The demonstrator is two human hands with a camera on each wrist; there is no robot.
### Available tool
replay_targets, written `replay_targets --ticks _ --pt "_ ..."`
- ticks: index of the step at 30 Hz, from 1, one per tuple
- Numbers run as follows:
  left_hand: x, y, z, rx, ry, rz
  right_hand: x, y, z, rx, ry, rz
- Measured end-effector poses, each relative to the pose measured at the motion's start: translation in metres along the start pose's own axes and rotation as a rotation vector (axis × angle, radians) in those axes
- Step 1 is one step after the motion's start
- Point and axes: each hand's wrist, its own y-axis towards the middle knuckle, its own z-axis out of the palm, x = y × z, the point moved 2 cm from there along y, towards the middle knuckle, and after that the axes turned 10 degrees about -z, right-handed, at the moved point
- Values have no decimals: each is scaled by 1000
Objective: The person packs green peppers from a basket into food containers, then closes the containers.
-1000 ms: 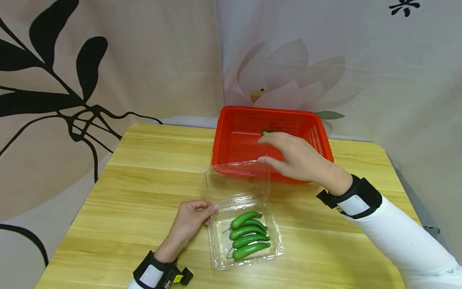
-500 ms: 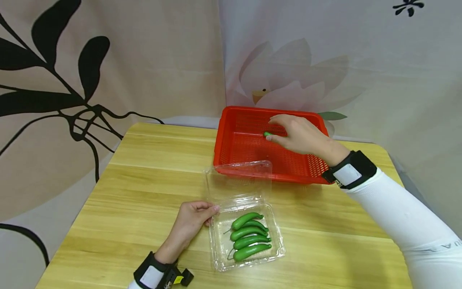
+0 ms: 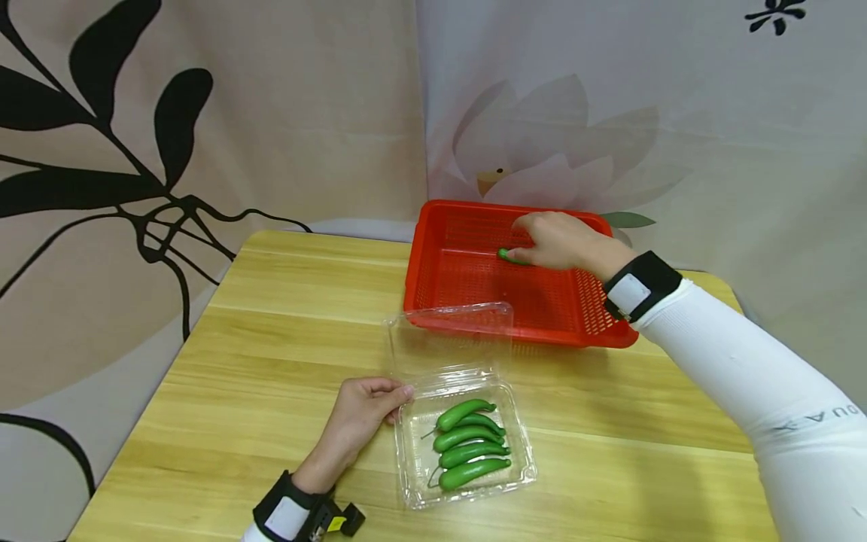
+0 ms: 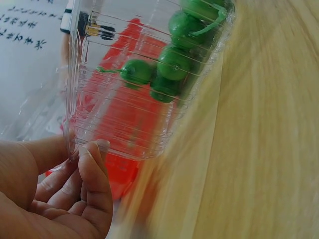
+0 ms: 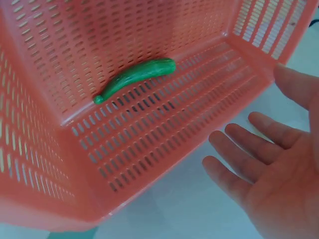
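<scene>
My left hand (image 3: 366, 410) pinches the left edge of a clear plastic clamshell box (image 3: 418, 459), whose lid (image 3: 447, 346) stands raised at the back. Several green chili peppers (image 3: 474, 473) lie side by side in the box; the left wrist view shows their rounded ends (image 4: 174, 62) through the plastic. Over the red basket (image 3: 454, 282), my right hand (image 3: 561, 239) reaches down beside one green chili pepper (image 3: 504, 254), overlapping part of it in the head view. The right wrist view shows spread fingers (image 5: 244, 144) and that pepper (image 5: 137, 74) on the slotted basket floor.
A wooden table (image 3: 291, 324) carries both containers, the basket behind the box. Part of the box lid overlaps the basket's front rim in the head view. A printed curtain (image 3: 325, 113) hangs along the back.
My right hand has moved back and down into the basket toward the single pepper, which shows more fully now. The left hand and the box have stayed in place.
</scene>
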Motion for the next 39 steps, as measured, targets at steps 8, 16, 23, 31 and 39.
replay_targets --ticks 8,16,23,31,39 --pt "0 -1 0 1 -4 -2 -23 19 11 85 23 79" --pt "-1 -2 1 9 7 8 -48 27 30 151 -11 154" --pt "-2 -3 1 0 4 4 -52 34 44 168 -14 111" --pt "-1 -1 -1 -9 15 4 -53 51 58 224 -79 106" --pt "0 1 -4 -17 28 21 -49 59 66 239 -103 108"
